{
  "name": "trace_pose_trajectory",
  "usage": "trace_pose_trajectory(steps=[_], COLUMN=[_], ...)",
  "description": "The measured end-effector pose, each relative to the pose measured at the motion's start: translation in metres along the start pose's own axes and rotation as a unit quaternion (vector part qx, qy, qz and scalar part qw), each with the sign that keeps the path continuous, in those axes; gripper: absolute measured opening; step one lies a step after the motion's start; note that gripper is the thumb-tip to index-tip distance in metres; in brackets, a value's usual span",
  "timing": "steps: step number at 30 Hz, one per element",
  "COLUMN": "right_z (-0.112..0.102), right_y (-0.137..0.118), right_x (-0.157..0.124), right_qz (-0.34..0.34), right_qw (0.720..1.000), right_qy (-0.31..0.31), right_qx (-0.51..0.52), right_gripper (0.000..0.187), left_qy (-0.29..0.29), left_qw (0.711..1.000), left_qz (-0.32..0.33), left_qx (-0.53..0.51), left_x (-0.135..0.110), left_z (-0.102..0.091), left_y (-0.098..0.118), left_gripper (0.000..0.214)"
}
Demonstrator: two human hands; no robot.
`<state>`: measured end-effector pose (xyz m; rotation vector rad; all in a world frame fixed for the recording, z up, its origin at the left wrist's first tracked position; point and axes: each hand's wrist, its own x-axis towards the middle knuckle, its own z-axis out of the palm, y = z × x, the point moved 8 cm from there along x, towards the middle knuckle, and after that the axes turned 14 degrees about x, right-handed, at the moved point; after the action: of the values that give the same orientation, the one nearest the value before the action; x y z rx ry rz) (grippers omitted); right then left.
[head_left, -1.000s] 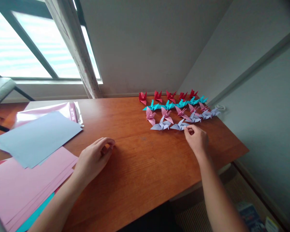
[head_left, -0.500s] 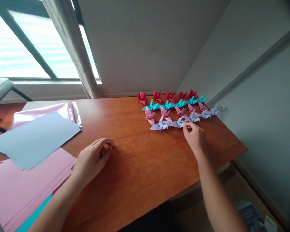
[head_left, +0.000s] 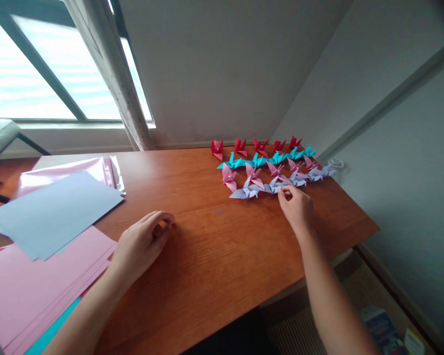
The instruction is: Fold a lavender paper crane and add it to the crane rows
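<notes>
At the front row of folded paper cranes, my right hand is closed in a pinch on a lavender paper crane, its fingertips at the bird's near right side. Another lavender crane sits just left of it, and more of that colour run off to the right. Behind them stand rows of pink cranes, turquoise cranes and, farthest back, red cranes. My left hand rests on the wooden table, fingers curled in toward the thumb, with nothing visible in them.
Left of my left hand lie light blue sheets over pink sheets, with turquoise paper below. A pink plastic packet lies behind. A white cable is by the right wall. The table's right corner juts out.
My right hand has shifted very slightly left and up, with the pinched lavender crane nudged a little the same way. The left hand stays where it was.
</notes>
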<state>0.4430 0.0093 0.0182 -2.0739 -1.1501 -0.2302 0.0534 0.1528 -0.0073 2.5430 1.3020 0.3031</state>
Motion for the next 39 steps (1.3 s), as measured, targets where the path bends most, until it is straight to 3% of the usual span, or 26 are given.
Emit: trace_pose_trajectory(steps=[9, 18, 27, 39], right_z=[-0.004, -0.008, -0.001, 0.005], right_y=[0.028, 0.057, 0.046, 0.047], right_x=[-0.017, -0.011, -0.007, -0.001], right_qz=[0.070, 0.108, 0.092, 0.054], right_qw=[0.997, 0.993, 0.989, 0.995], right_qy=[-0.012, -0.018, -0.006, -0.047], right_qx=[-0.009, 0.042, 0.119, 0.064], right_gripper=[0.016, 0.023, 0.033, 0.043], left_qy=[0.001, 0.006, 0.003, 0.004], left_qw=[1.000, 1.000, 1.000, 1.000], left_qz=[0.003, 0.005, 0.005, 0.007], left_qx=[0.003, 0.002, -0.003, -0.004], left_x=[0.001, 0.001, 0.002, 0.001], left_z=[0.000, 0.000, -0.001, -0.003], left_y=[0.000, -0.002, 0.001, 0.002], left_gripper=[0.019, 0.020, 0.021, 0.019])
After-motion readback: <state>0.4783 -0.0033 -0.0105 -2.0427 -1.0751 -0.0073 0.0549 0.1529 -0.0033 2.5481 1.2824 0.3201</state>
